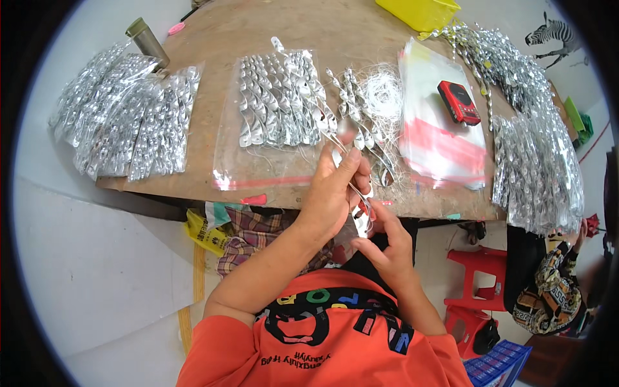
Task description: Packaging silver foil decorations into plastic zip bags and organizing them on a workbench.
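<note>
Between my hands, over the table's near edge, is a twisted silver spiral strip [362, 224] of shiny material. My left hand [333, 192] is closed round its middle, thumb on top. The fingers of my right hand [391, 248] close on the lower end; a thin string seems to run there. Just beyond my left hand, several silver spirals [274, 103] lie in rows on a flat clear plastic bag [258, 171]. To their right are a few loose spirals [349, 90] and a tangle of white string [385, 93].
Bagged spirals [132, 122] fill the table's left end, near a bottle [147, 42]. On the right, a red radio-like device [458, 103] rests on stacked plastic bags [442, 151]. More spirals [535, 174] hang over the right edge. Red stools [477, 277] and another person [553, 290] are beyond.
</note>
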The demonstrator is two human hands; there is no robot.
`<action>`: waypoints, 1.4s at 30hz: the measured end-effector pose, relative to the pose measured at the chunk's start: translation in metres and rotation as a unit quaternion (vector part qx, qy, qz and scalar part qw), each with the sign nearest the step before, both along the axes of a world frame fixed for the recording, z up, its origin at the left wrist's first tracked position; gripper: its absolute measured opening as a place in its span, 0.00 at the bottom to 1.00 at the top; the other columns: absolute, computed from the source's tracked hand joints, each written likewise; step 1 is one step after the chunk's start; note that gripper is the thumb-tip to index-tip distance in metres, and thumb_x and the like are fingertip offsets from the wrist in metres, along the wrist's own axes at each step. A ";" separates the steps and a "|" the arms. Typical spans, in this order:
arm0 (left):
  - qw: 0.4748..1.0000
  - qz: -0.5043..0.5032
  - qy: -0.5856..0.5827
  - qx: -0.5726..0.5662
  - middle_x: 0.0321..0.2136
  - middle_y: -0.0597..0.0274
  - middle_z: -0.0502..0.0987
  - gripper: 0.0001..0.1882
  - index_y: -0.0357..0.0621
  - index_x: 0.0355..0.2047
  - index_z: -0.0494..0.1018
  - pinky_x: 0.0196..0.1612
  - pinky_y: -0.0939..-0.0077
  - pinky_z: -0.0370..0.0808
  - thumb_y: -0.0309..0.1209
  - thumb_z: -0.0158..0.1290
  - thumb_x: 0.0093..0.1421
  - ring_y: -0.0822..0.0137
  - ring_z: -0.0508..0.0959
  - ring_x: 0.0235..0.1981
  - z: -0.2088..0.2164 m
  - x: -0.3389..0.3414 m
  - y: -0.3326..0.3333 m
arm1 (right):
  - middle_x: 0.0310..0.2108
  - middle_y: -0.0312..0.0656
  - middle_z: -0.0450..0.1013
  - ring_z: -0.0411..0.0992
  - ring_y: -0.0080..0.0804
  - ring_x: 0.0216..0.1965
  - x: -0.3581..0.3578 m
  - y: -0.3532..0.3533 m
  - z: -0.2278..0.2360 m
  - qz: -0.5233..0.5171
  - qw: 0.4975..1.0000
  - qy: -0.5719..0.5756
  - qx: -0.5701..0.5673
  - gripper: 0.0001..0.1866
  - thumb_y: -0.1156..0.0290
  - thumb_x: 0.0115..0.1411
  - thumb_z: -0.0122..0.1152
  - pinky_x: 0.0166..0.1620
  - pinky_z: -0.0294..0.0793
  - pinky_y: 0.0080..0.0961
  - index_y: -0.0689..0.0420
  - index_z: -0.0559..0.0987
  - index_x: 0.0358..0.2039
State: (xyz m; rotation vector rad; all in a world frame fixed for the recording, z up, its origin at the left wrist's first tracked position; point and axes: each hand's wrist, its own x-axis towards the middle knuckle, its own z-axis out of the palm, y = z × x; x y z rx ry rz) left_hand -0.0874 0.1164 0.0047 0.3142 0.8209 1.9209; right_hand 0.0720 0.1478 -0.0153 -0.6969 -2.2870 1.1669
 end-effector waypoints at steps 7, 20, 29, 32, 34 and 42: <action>0.998 -0.010 0.064 -0.012 0.30 0.64 0.69 0.23 0.45 0.56 0.55 0.38 0.81 0.69 0.37 0.46 0.64 0.75 0.69 0.29 -0.004 0.030 -0.004 | 0.33 0.39 0.71 0.71 0.24 0.28 0.003 0.004 -0.003 0.022 0.921 0.121 -0.370 0.13 0.75 0.60 0.52 0.32 0.72 0.21 0.63 0.68 0.45; 0.489 0.153 0.813 -0.277 0.48 0.52 0.69 0.25 0.43 0.50 0.67 0.52 0.57 0.62 0.29 0.56 0.50 0.51 0.66 0.49 -0.007 -0.094 -0.117 | 0.23 0.39 0.71 0.68 0.24 0.20 0.063 0.027 -0.002 0.006 0.867 0.153 -0.473 0.13 0.68 0.55 0.59 0.22 0.64 0.15 0.58 0.69 0.38; 0.452 0.218 0.823 -0.268 0.36 0.53 0.73 0.11 0.41 0.36 0.73 0.39 0.65 0.70 0.24 0.54 0.50 0.52 0.73 0.37 -0.037 -0.143 -0.124 | 0.23 0.40 0.71 0.69 0.24 0.20 0.070 0.026 -0.005 0.096 0.854 0.091 -0.504 0.13 0.66 0.53 0.62 0.22 0.66 0.17 0.59 0.69 0.33; 0.465 0.235 0.818 -0.243 0.30 0.54 0.74 0.07 0.40 0.32 0.74 0.35 0.65 0.71 0.23 0.54 0.50 0.53 0.74 0.33 -0.029 -0.135 -0.116 | 0.22 0.39 0.71 0.68 0.23 0.19 0.074 0.026 0.000 0.113 0.860 0.044 -0.496 0.11 0.68 0.54 0.61 0.22 0.66 0.18 0.60 0.70 0.32; 0.483 0.243 0.810 -0.229 0.28 0.53 0.74 0.06 0.39 0.31 0.73 0.34 0.64 0.70 0.23 0.54 0.50 0.53 0.74 0.31 -0.019 -0.124 -0.110 | 0.22 0.38 0.71 0.68 0.22 0.19 0.077 0.028 -0.003 0.125 0.866 0.035 -0.483 0.11 0.69 0.55 0.60 0.22 0.66 0.17 0.60 0.70 0.33; 0.713 0.227 0.622 -0.230 0.22 0.65 0.71 0.04 0.36 0.31 0.74 0.27 0.82 0.66 0.24 0.53 0.55 0.76 0.70 0.22 0.000 -0.088 -0.092 | 0.23 0.36 0.70 0.65 0.17 0.19 0.093 0.039 0.026 0.060 0.942 -0.022 -0.328 0.09 0.76 0.55 0.51 0.21 0.63 0.13 0.63 0.73 0.38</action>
